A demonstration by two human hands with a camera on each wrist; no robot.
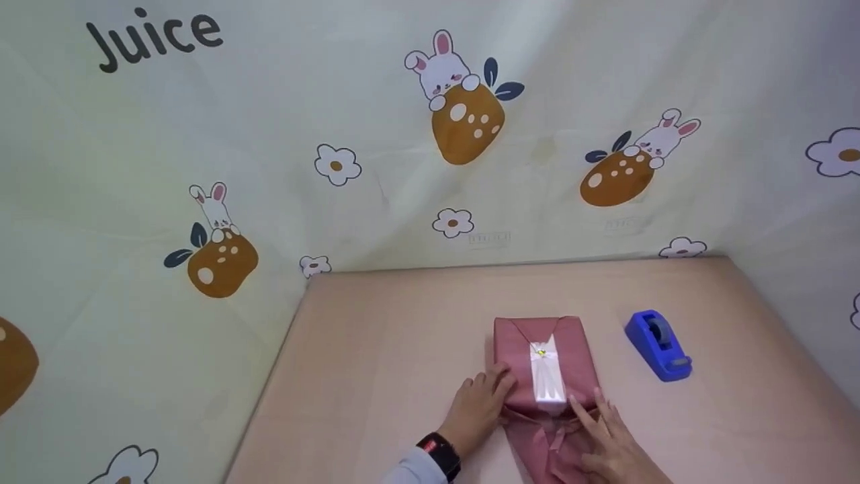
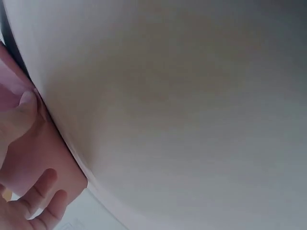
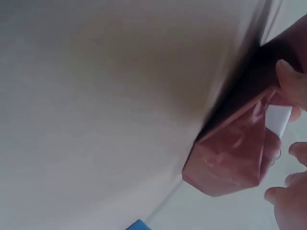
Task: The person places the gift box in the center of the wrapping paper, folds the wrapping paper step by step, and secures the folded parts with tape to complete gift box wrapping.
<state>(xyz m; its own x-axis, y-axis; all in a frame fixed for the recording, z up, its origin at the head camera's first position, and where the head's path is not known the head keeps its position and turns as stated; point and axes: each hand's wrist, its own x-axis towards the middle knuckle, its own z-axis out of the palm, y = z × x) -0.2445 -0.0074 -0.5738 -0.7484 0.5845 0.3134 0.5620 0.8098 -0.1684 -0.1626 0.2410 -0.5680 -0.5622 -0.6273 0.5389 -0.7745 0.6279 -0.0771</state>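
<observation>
On the pale pink tabletop [image 1: 376, 349], seen from the head camera, lies a box-shaped parcel wrapped in glossy dusty-rose paper [image 1: 521, 343], its top folded to a V like a collar, with a shiny white strip [image 1: 547, 380] running down the middle and a tiny gold dot at the strip's upper end. The left hand [image 1: 478, 407] rests with relaxed fingers against the parcel's near left edge; the right hand [image 1: 615, 444] lays straight fingers on the crumpled loose paper at its near end. A blue plastic tape dispenser [image 1: 658, 344] stands just to the right, apart from the parcel.

In the left wrist view, fingertips [image 2: 26, 108] press the pink paper's edge.

In the right wrist view, the parcel's creased, pointed corner [image 3: 228, 155] shows, fingertips [image 3: 288, 72] touching it beside the white strip.
</observation>
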